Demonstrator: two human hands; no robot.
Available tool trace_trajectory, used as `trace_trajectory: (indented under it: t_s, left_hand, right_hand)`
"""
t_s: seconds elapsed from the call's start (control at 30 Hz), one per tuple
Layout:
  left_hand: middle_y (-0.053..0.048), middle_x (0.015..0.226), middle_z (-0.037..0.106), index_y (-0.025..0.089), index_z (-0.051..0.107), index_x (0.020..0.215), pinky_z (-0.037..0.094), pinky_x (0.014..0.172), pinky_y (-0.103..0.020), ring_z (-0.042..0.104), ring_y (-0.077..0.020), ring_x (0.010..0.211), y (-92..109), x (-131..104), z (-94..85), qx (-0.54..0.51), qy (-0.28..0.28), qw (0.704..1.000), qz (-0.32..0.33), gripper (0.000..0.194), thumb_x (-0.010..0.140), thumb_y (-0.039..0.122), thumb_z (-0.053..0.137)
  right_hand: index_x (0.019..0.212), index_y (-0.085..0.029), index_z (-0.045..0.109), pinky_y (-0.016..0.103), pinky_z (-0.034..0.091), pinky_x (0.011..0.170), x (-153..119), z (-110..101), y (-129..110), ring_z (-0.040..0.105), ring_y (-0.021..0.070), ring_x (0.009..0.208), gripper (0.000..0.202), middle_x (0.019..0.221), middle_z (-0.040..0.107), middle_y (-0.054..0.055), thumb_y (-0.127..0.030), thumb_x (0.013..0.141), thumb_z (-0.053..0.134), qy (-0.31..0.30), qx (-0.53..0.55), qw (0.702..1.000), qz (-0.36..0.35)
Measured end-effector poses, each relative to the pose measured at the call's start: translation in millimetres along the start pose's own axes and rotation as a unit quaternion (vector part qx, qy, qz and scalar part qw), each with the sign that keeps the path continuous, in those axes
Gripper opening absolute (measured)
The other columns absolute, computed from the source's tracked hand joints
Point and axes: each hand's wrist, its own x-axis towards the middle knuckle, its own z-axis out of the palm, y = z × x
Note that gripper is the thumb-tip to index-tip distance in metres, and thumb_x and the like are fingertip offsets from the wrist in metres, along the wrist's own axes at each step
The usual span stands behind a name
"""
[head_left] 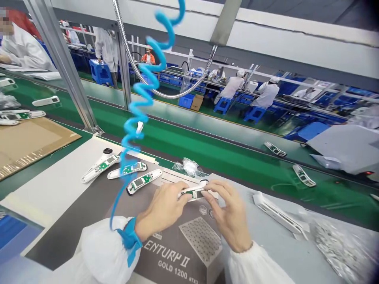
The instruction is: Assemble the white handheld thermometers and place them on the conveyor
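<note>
Both hands grip one white handheld device housing with a green circuit board inside, just above a printed cardboard sheet. My left hand pinches its left end, wearing a blue wrist strap at the cuff. At the other end, the fingers of my right hand close on the housing and a white cover piece. Left of my hands lie more white housings with exposed boards: one with a dark end, another behind it, and a third farther left.
A blue coiled cord hangs in front, running to the wrist strap. Beyond the bench edge, a green conveyor belt carries scattered housings. At right are white shell parts and a clear bag of small parts. Metal posts stand at left.
</note>
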Motion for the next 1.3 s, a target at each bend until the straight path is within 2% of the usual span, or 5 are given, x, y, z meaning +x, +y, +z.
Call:
trace_trajectory:
  t_s: [0.2, 0.37, 0.63, 1.0, 1.3]
  left_hand:
    - [-0.006, 0.086, 0.072, 0.021, 0.07, 0.095, 0.046, 0.071, -0.029, 0.066, -0.0222, 0.079, -8.9, -3.6, 4.8, 0.006, 0.006, 0.998, -0.056, 0.022, 0.089, 0.033, 0.053]
    - [-0.002, 0.064, 0.064, 0.016, 0.066, 0.091, 0.044, 0.057, -0.027, 0.059, -0.0175, 0.054, -36.7, -3.4, 7.4, -0.101, 0.061, 0.974, -0.192, 0.03, 0.09, 0.041, 0.048]
    - [-0.001, 0.063, 0.061, 0.016, 0.063, 0.096, 0.042, 0.055, -0.025, 0.055, -0.0158, 0.055, -30.4, -30.9, 0.9, -0.179, -0.005, 0.964, -0.198, 0.041, 0.087, 0.054, 0.051]
    - [0.002, 0.06, 0.056, 0.022, 0.063, 0.105, 0.038, 0.056, -0.024, 0.05, -0.0174, 0.059, -52.6, -55.0, -14.3, -0.141, -0.039, 0.95, -0.276, 0.051, 0.083, 0.066, 0.051]
    - [0.001, 0.06, 0.056, 0.023, 0.062, 0.099, 0.038, 0.059, -0.024, 0.053, -0.0179, 0.062, -42.7, -55.6, -2.8, -0.152, -0.082, 0.947, -0.271, 0.051, 0.082, 0.069, 0.05]
  right_hand:
    - [0.08, -0.026, 0.063, 0.039, 0.031, 0.085, -13.6, 5.1, -3.1, 0.056, 0.0198, 0.087, 0.017, 0.088, 0.069, -0.001, -0.021, 0.094, 0.054, -0.021, -0.166, 0.976, -0.137]
    - [0.083, -0.023, 0.049, 0.03, 0.039, 0.073, 7.6, 22.6, 16.3, 0.055, 0.0165, 0.076, 0.024, 0.081, 0.062, 0.0, -0.034, 0.1, 0.037, -0.079, -0.045, 0.995, 0.028]
    - [0.086, -0.021, 0.061, 0.038, 0.031, 0.084, 66.0, 69.0, 101.1, 0.05, 0.0247, 0.1, 0.013, 0.104, 0.062, 0.008, -0.034, 0.085, 0.061, -0.046, -0.242, 0.959, 0.142]
    - [0.092, -0.018, 0.072, 0.046, 0.033, 0.089, -39.6, -112.2, 154.5, 0.058, 0.0302, 0.103, 0.027, 0.104, 0.069, 0.014, -0.026, 0.094, 0.045, 0.005, -0.47, 0.827, 0.309]
    - [0.116, -0.025, 0.066, 0.042, 0.039, 0.096, -63.2, -128.9, 179.2, 0.053, 0.0266, 0.122, 0.029, 0.129, 0.063, 0.009, -0.029, 0.095, 0.046, -0.085, -0.476, 0.814, 0.321]
